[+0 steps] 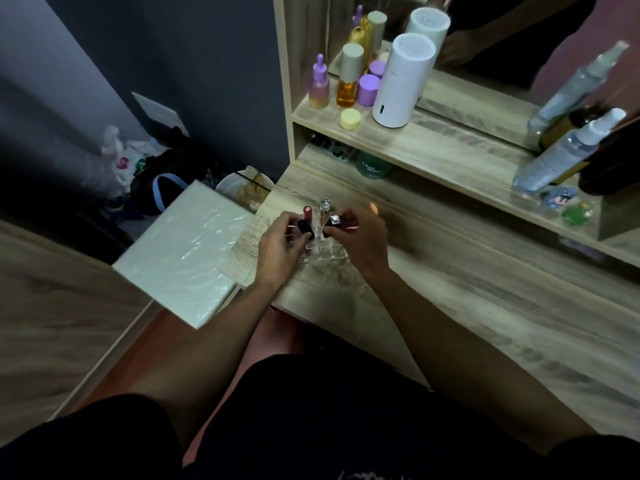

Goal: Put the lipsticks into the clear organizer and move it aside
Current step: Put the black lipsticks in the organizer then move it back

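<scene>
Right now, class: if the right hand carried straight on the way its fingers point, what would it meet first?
The right hand points left, toward the clear organizer. It would likely meet the tall clear tube standing there first, then the left hand; depth is uncertain.

A home bedroom or dressing corner: a wood-grain vanity desk (450, 271) with a mirror (502, 46) at upper right, a shelf (433, 140) crowded with serum bottles (320, 81), spray bottles (561, 154) and a white humidifier (401, 81), bags heaped on the floor at left
</scene>
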